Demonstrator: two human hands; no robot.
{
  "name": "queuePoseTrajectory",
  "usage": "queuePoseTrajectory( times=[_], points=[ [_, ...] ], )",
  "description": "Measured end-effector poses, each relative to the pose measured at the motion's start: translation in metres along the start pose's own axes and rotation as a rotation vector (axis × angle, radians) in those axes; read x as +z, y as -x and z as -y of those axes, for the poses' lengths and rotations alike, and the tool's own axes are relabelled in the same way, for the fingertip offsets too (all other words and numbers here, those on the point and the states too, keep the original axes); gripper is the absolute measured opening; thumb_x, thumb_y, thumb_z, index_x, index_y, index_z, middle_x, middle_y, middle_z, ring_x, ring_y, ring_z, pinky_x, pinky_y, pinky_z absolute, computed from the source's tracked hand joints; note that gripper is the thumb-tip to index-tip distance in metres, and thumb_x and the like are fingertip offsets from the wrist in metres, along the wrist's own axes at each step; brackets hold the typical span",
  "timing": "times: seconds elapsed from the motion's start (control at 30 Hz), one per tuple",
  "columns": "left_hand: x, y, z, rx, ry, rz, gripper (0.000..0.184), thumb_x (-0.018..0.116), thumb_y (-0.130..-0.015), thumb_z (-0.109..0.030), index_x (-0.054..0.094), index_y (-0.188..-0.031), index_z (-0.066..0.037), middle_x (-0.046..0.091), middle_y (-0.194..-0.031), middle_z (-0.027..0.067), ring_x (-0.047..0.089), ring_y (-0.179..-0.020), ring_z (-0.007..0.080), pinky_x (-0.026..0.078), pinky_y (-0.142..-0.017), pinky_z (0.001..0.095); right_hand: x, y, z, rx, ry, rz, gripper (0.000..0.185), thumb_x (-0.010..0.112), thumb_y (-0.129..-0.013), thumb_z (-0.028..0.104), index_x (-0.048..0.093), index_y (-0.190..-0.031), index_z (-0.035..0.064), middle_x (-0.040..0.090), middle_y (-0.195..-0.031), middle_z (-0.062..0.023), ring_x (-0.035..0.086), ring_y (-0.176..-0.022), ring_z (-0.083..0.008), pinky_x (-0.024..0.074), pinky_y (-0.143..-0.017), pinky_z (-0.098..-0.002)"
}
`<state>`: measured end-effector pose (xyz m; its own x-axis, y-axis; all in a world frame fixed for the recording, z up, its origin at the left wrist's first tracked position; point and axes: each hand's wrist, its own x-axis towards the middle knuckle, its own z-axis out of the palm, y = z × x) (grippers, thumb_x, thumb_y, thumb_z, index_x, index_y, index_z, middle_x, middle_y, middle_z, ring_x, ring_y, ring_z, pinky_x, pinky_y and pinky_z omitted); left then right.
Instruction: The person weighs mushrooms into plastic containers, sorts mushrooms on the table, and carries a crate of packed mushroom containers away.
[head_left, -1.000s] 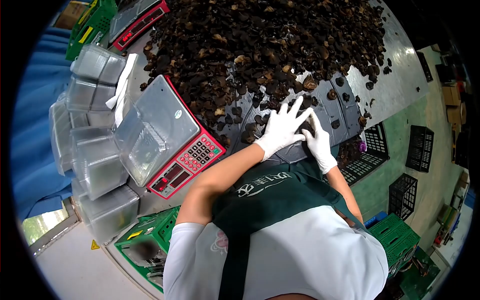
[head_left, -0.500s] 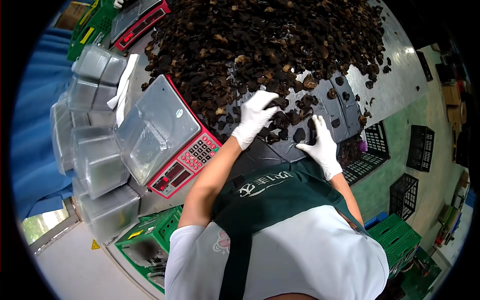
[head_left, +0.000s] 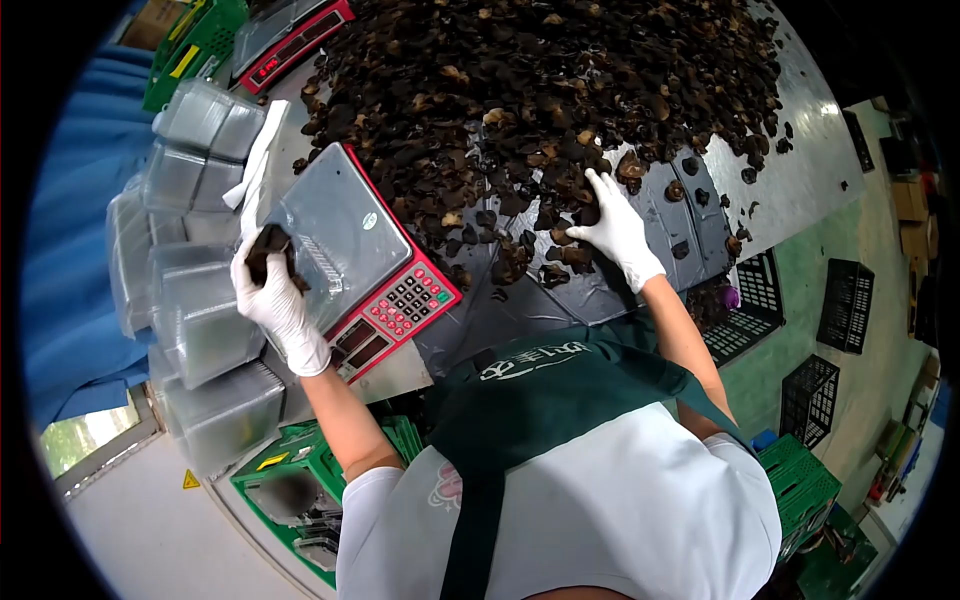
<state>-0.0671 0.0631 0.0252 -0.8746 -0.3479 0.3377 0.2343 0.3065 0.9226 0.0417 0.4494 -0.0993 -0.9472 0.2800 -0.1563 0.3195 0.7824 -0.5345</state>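
Observation:
My left hand (head_left: 275,300), in a white glove, is closed round some dark fungus pieces (head_left: 268,250) at the left side of the red scale (head_left: 345,235). The clear plastic box on the scale is partly hidden by this hand. My right hand (head_left: 618,230), also gloved, has its thumb and fingers apart at the near edge of the large dark fungus heap (head_left: 530,90). Loose pieces (head_left: 570,257) lie just left of it on the grey sheet (head_left: 590,300).
Stacks of clear plastic boxes (head_left: 205,310) stand left of the scale, beside a white strip (head_left: 262,150). Another red scale (head_left: 295,45) and a green crate (head_left: 205,45) are at the upper left. Black crates (head_left: 845,305) stand on the floor at right.
My left hand has moved from the fungus heap across to the left side of the scale with pieces in it. My right hand has shifted up and left to the heap's edge.

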Motion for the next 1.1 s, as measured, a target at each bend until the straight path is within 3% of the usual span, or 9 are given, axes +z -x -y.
queuePoseTrajectory(
  times=[0.13,0.23,0.4,0.5,0.57,0.7,0.8,1.03,1.1],
  points=[
    [-0.042,-0.006,0.031,0.263,-0.557,0.144,0.032,0.073,-0.073,-0.004,0.067,-0.104,-0.005,0.065,-0.099,0.007,0.062,-0.089,0.0165,0.048,-0.084,0.0288,0.003,-0.008,0.028,-0.231,0.0,0.114,0.088,0.081,-0.065,0.028,0.038,-0.141,0.0185,0.038,-0.146,-0.0085,0.044,-0.128,-0.0282,0.0409,-0.103,-0.0354],
    [-0.044,0.002,0.033,0.253,-0.825,0.426,0.047,0.075,-0.073,-0.015,0.061,-0.117,-0.006,0.059,-0.119,0.0106,0.058,-0.109,0.0238,0.045,-0.094,0.0335,-0.007,0.004,0.046,-0.27,0.048,0.269,0.09,0.081,-0.065,0.03,0.036,-0.142,0.0196,0.038,-0.146,-0.0065,0.049,-0.123,-0.0276,0.0439,-0.1,-0.0353],
    [-0.031,0.014,0.002,0.337,-1.015,0.372,0.063,0.073,-0.074,-0.022,0.05,-0.132,-0.01,0.043,-0.14,0.0121,0.045,-0.124,0.0321,0.041,-0.1,0.0403,-0.037,0.033,0.018,-0.197,-0.097,0.063,0.094,0.085,-0.061,0.025,0.037,-0.142,0.0206,0.039,-0.146,-0.0059,0.052,-0.122,-0.0237,0.0475,-0.095,-0.0322],
    [0.0,0.038,-0.013,0.441,-0.697,0.331,0.062,0.075,-0.073,-0.018,0.051,-0.129,-0.006,0.044,-0.139,0.0166,0.043,-0.128,0.0317,0.038,-0.104,0.0399,-0.044,0.053,-0.004,-0.002,0.034,0.042,0.108,0.087,-0.055,0.031,0.029,-0.145,0.0145,0.034,-0.148,-0.0117,0.048,-0.125,-0.0272,0.0456,-0.097,-0.0331],
    [0.035,0.083,-0.017,0.346,-0.453,0.537,0.062,0.077,-0.072,-0.016,0.053,-0.127,-0.005,0.047,-0.137,0.0164,0.045,-0.127,0.0297,0.035,-0.106,0.0399,-0.034,0.063,-0.015,0.102,0.172,0.082,0.122,0.089,-0.049,0.035,0.021,-0.147,0.0116,0.027,-0.149,-0.0195,0.051,-0.12,-0.0327,0.0509,-0.088,-0.0366],
    [0.09,0.172,0.011,0.068,-0.474,1.1,0.106,0.085,-0.062,-0.034,0.024,-0.145,-0.005,0.01,-0.153,0.0244,0.016,-0.14,0.0408,0.022,-0.113,0.0461,-0.018,0.062,-0.015,0.182,0.22,0.101,0.128,0.091,-0.045,0.033,0.017,-0.148,0.0098,0.027,-0.15,-0.0182,0.051,-0.121,-0.0321,0.0503,-0.089,-0.0356],
    [0.121,0.195,0.036,0.204,-0.584,1.105,0.122,0.086,-0.052,-0.046,0.02,-0.145,-0.002,0.003,-0.151,0.0305,0.015,-0.135,0.053,0.021,-0.11,0.0545,-0.011,0.044,-0.017,0.172,0.121,0.065,0.128,0.091,-0.047,0.031,0.015,-0.148,0.0103,0.027,-0.149,-0.0183,0.054,-0.117,-0.0335,0.0507,-0.088,-0.0346],
    [0.189,0.173,0.054,0.443,-0.55,0.942,0.121,0.078,-0.052,-0.063,0.026,-0.145,-0.005,0.011,-0.151,0.0268,0.013,-0.137,0.0495,0.019,-0.108,0.0613,0.001,-0.001,0.004,-0.149,0.026,0.015,0.099,0.08,-0.061,0.015,0.026,-0.144,0.0096,0.036,-0.143,-0.022,0.051,-0.117,-0.0359,0.049,-0.092,-0.0386],
    [0.2,0.159,0.045,0.424,-0.541,0.995,0.114,0.081,-0.053,-0.054,0.028,-0.145,-0.011,0.013,-0.153,0.0208,0.016,-0.138,0.0464,0.023,-0.107,0.0597,0.009,-0.012,0.003,-0.246,-0.011,-0.036,0.092,0.075,-0.064,0.009,0.028,-0.144,0.009,0.04,-0.14,-0.02,0.05,-0.119,-0.0352,0.0445,-0.098,-0.0383]
  ],
)
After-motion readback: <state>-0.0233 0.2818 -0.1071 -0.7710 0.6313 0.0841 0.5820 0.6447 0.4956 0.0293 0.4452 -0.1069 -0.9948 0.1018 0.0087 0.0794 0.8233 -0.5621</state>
